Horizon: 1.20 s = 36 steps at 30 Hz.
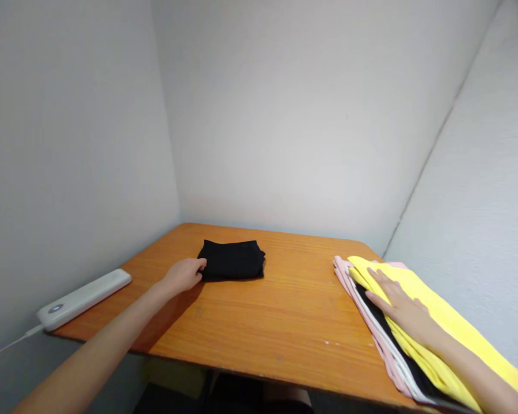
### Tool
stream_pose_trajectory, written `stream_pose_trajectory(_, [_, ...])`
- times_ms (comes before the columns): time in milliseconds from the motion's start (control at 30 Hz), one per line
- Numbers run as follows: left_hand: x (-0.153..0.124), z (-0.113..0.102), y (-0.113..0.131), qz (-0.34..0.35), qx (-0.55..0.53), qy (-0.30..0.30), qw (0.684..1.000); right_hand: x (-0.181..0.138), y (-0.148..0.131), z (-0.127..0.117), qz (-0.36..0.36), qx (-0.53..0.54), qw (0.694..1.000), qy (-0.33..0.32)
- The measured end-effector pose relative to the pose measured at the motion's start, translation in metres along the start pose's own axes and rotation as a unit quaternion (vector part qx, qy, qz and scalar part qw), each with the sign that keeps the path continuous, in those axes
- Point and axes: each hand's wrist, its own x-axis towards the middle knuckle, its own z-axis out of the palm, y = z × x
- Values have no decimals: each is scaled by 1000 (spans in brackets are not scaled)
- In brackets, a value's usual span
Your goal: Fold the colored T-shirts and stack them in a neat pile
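Observation:
A folded black cloth (233,260), perhaps a garment, lies flat toward the back of the wooden table. My left hand (186,275) pinches its left edge between thumb and fingers. At the right side of the table is a stack of clothes, with a yellow garment (431,293) on top. Resting on that yellow fabric is my right hand (399,305), its fingers spread. Under the yellow one show a black layer (386,322), a white layer (399,359) and a pink layer (382,339).
The orange-brown wooden table (276,328) stands against white walls at the back and sides. On its left edge sits a long white power strip-like device (88,298) with a round button and a white cable (11,348) running off left.

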Motion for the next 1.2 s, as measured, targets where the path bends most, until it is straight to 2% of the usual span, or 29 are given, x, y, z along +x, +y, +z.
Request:
stream_pose_trajectory(100, [-12,-9,20,23,-7,13,1000,-6,-27,-34,-12,8,999,-35])
stream_pose_trajectory(167, [-23,-14,46,65,-28,34,997,-11,-41,-48,-16,5,999,-32])
stream_pose_trajectory(233, [-39,-14,77,131,-81,36,987,-20,-57,-52,-23,6,999,-23])
stream_pose_trajectory(333, [-65,-4,116,200,-169,13,965,-41,-95,-42,-56,16,998,-18])
stream_pose_trajectory(433, [-80,6,130,163,-209,10,964,-71,-142,-24,-138,70,987,-45])
stream_pose_trajectory(533, [-83,5,128,102,-281,-1,954,-96,-182,-11,-159,155,972,-78])
stream_pose_trajectory(600, [-87,0,126,69,-394,-1,916,-105,-202,-8,-141,217,961,-100])
stream_pose_trajectory(667, [-95,-5,128,23,-530,-9,848,-107,-217,-8,-117,273,947,-118])
stream_pose_trajectory(733, [-110,-8,134,-30,-633,-47,772,-106,-228,-9,-93,309,938,-127])
stream_pose_trajectory(800, [-126,-9,142,-68,-698,-104,705,-105,-237,-10,-76,330,932,-128])
stream_pose_trajectory(867, [-140,-10,150,-78,-744,-141,649,-106,-244,-10,-72,349,925,-130])
stream_pose_trajectory(933, [-148,-9,158,-69,-770,-144,618,-109,-250,-10,-85,359,921,-127])
stream_pose_trajectory(1000, [-151,-8,164,-55,-776,-131,614,-112,-252,-8,-118,360,918,-114])
stream_pose_trajectory(1067, [-152,-7,167,-37,-768,-134,625,-113,-251,-6,-155,373,908,-111])
stream_pose_trajectory(1200, [-153,-8,169,-11,-734,-147,662,-112,-238,-6,-176,462,858,-142])
